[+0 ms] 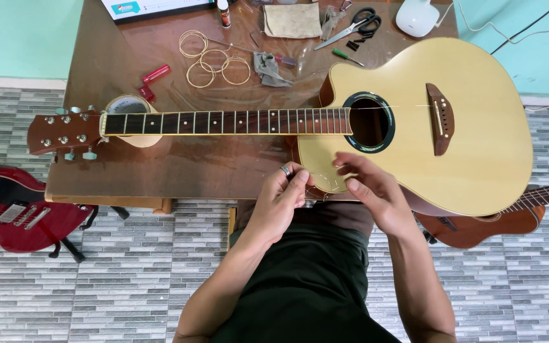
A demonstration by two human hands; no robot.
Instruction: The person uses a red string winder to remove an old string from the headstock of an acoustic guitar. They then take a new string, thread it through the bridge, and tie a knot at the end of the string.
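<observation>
A pale acoustic guitar (452, 159) lies flat across the brown table (115, 57), neck (223, 122) pointing left, headstock (61, 132) past the table's left edge. A single thin string runs from the soundhole (368, 122) to the bridge (440, 119). My left hand (281, 194), with a ring on one finger, pinches a thin guitar string (318, 180) at the guitar's near edge. My right hand (373, 187) is beside it, fingers bent and pinching the same fine wire.
Coiled strings (214, 60), a red string winder (155, 75), scissors (354, 26), a cloth (292, 20), a tape roll (128, 108) under the neck and a white device (417, 16) are on the table. A red electric guitar (14, 209) stands left; another guitar (509, 219) lies right.
</observation>
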